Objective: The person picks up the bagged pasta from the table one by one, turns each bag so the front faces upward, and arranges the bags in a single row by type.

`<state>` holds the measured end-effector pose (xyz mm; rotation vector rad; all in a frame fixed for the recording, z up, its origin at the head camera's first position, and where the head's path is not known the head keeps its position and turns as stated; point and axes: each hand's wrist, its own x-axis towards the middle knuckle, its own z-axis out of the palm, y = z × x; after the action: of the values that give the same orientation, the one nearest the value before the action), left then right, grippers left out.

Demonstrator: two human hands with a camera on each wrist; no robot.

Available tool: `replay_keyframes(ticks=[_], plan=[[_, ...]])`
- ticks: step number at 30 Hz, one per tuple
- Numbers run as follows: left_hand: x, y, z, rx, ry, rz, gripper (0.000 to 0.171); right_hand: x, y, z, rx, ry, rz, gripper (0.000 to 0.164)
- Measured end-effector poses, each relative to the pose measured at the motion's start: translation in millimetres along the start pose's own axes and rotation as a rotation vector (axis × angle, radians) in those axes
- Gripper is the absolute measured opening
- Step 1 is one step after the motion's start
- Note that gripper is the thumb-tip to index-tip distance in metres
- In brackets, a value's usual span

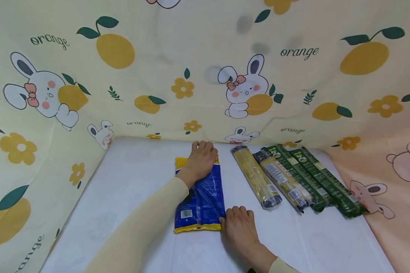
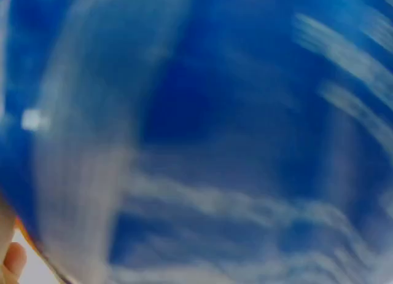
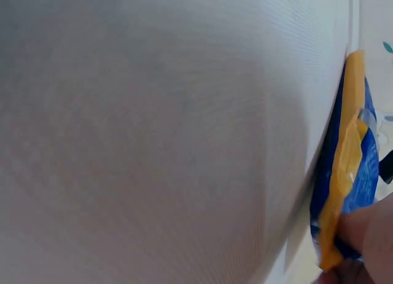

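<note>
A flat blue packet (image 1: pixel 208 201) with yellow ends and a barcode lies on the white table, its printed text side up. My left hand (image 1: pixel 201 159) reaches across it and grips its far end, fingers curled over the yellow edge. At the near right corner, my right hand (image 1: pixel 240 229) pinches the packet's edge with the thumb. In the left wrist view the blue packet (image 2: pixel 202 112) fills nearly everything, blurred, and some fingertips (image 2: pixel 15 259) show past its edge. The right wrist view catches the packet's yellow end (image 3: pixel 350 136) beside my right hand (image 3: pixel 371 232).
Right of the packet, several long packs lie slantwise side by side: a clear pack of pale sticks (image 1: pixel 256 176), another similar pack (image 1: pixel 283 180) and green packs (image 1: pixel 328 182). A cloth printed with rabbits and oranges (image 1: pixel 198 49) walls the white table (image 1: pixel 130 167) at back and sides.
</note>
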<state>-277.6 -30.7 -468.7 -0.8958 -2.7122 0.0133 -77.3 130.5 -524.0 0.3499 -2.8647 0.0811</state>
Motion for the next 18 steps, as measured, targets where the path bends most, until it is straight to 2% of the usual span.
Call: replay_keyframes(ticks=[4,7,10,14,18], plan=[[-4.8,-7.9,-5.4,0.033,0.155,0.034,0.029,2,4,-4,0.003,0.13,-0.067,0.037],[-3.9,-12.9,-11.1,0.039,0.24,0.046,0.027,5,9,-13,0.031,0.226,-0.1,0.034],[-0.1,-15.4,-19.4,0.026,0.258,0.039,0.026,7,14,-29,0.086,0.275,-0.101,0.033],[7.3,-15.1,-33.4,0.011,0.245,0.009,0.026,9,23,-60,0.147,0.32,-0.1,0.031],[13.4,-13.6,-45.3,0.001,0.261,-0.021,0.026,14,32,-91,0.148,0.414,-0.133,0.03]])
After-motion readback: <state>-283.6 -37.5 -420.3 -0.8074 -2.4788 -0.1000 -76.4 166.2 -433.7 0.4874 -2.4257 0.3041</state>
